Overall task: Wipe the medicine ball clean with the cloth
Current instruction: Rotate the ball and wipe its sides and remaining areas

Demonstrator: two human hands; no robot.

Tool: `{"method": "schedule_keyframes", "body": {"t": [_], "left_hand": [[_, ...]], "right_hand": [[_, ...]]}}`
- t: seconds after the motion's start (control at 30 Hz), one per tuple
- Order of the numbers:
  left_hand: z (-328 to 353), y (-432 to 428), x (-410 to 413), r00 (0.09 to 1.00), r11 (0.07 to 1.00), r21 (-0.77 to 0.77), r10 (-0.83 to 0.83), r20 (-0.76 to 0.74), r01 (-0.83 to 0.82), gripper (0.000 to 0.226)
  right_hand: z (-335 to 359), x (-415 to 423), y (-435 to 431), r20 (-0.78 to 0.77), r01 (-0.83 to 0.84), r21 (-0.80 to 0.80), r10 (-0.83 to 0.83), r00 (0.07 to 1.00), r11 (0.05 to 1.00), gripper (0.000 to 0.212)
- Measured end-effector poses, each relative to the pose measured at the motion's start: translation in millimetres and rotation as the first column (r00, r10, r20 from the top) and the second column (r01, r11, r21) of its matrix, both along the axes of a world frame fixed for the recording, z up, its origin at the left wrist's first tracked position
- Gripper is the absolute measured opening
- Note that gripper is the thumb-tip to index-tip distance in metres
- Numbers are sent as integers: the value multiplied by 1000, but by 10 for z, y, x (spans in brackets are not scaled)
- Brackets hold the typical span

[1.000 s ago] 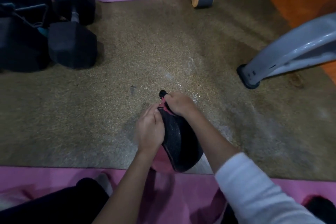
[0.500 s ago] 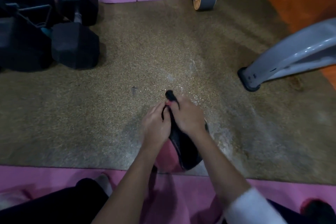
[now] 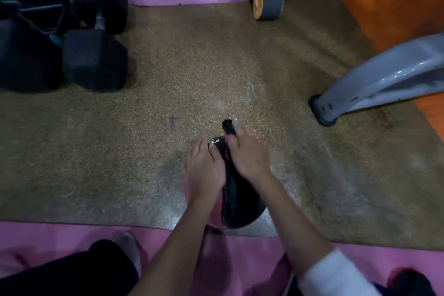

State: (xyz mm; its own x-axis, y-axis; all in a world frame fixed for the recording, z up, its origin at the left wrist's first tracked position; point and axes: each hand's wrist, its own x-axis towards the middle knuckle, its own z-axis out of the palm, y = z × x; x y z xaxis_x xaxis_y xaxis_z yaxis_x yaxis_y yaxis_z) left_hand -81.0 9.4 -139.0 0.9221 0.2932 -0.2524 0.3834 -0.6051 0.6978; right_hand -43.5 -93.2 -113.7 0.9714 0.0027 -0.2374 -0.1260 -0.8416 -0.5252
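- Head view: the medicine ball [image 3: 213, 214] sits on the near edge of the brown mat [image 3: 156, 94], right in front of my knees. It's close enough that I can lean some weight on it.
- My left hand [image 3: 204, 170] lies spread over the pink side with the fingers fairly flat. It isn't gripping anything, just pinning the ball so it doesn't roll while I scrub.
- My right hand [image 3: 249, 156] is clenched on the black cloth [image 3: 228, 125], and a bunched end pokes out past my knuckles. The rest looks draped over the ball's right side, though honestly I can't tell where cloth stops and dark ball starts.
- Off to the sides are the dumbbells [image 3: 95, 31] far left, the ab roller [image 3: 266, 0] up top and a grey machine leg [image 3: 374, 84] on the right, all well clear of me.
- Compared with a second ago, my right hand has slid back toward me over the top, so less black shows. Since half a second ago the hands have hardly shifted. A small white mark now shows between them.
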Motion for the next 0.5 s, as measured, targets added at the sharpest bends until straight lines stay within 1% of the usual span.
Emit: {"method": "schedule_keyframes", "body": {"t": [0.03,0.07,0.1,0.13,0.17,0.2,0.23,0.3,0.33,0.37,0.4,0.43,0.47,0.5], "left_hand": [[-12,16,9,1000,1000,-9,-13,7,13,75],[-15,40,19,999,999,-26,-38,18,38,73],[-31,71,26,997,996,-42,-72,40,73,71],[-32,95,33,993,993,-58,-100,64,104,68],[-43,114,32,989,990,-66,-120,85,125,66],[-44,123,20,986,988,-66,-132,98,139,64],[-33,125,3,984,987,-60,-142,103,149,61],[-7,106,-34,987,989,-53,-132,91,137,52],[-10,100,-45,989,991,-53,-119,83,124,49],[-9,102,-58,990,992,-51,-112,84,116,49],[-8,109,-53,991,992,-54,-105,88,110,52],[-32,125,-42,991,992,-63,-100,95,106,55],[-49,149,-27,991,992,-78,-93,96,101,57],[-70,174,-12,990,990,-98,-95,102,105,57]], "right_hand": [[13,-286,55,145,-38,9,36,989,999,39],[30,-559,79,248,-73,27,64,967,997,41],[39,-713,78,300,-111,44,93,950,993,43],[23,-691,51,315,-141,55,116,942,989,43],[0,-546,11,298,-159,60,134,945,985,41],[-7,-325,-12,196,-144,81,126,972,986,37],[-9,-67,-26,47,-125,82,121,991,989,33],[-17,407,-37,-228,-125,61,136,964,990,33],[-42,505,-37,-298,-132,30,135,945,991,34],[-45,471,-15,-300,-144,-3,136,944,990,35],[-76,318,11,-200,-130,-2,127,972,992,36],[-42,34,47,-51,-91,29,92,994,995,37],[4,-288,85,114,-84,54,78,990,995,38],[56,-569,108,217,-112,64,96,971,992,41]]}}
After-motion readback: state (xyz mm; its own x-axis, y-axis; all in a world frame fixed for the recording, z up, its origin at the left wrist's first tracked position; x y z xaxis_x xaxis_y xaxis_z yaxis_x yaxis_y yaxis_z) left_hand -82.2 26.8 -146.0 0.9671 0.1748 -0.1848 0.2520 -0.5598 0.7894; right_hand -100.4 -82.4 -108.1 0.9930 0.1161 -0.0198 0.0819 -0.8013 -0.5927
